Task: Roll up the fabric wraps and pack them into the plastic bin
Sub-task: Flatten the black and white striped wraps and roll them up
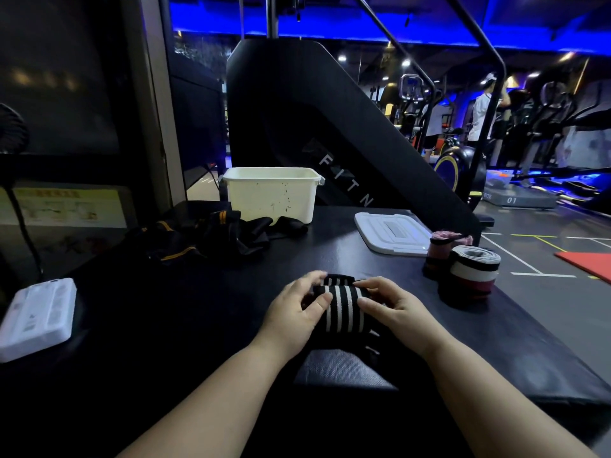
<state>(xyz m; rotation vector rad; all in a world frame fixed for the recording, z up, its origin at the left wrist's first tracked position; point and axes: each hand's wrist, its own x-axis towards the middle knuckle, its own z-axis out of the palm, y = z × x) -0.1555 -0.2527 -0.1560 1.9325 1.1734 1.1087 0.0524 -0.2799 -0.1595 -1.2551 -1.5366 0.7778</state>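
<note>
Gripping a partly rolled black wrap (pixel 344 309) with white stripes, the left hand (pixel 294 314) and right hand (pixel 395 309) curl their fingers round its two ends near the middle of the table (pixel 185 312). From there, the white plastic bin (pixel 271 196) stands at twelve o'clock, loose black-and-orange wraps (pixel 198 238) at ten, two finished rolls (pixel 474 271) at two, beside the lid (pixel 390 234).

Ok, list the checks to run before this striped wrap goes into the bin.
1. Grip: ok; left hand and right hand hold the striped wrap.
2. Roll finished: not ok; a flat tail lies unrolled.
3. Opening: ok; white bin lidless, lid beside it.
4. Room in bin: cannot tell; inside hidden.
5. Rest rolled: not ok; black-and-orange wraps lie loose before the bin.
</note>
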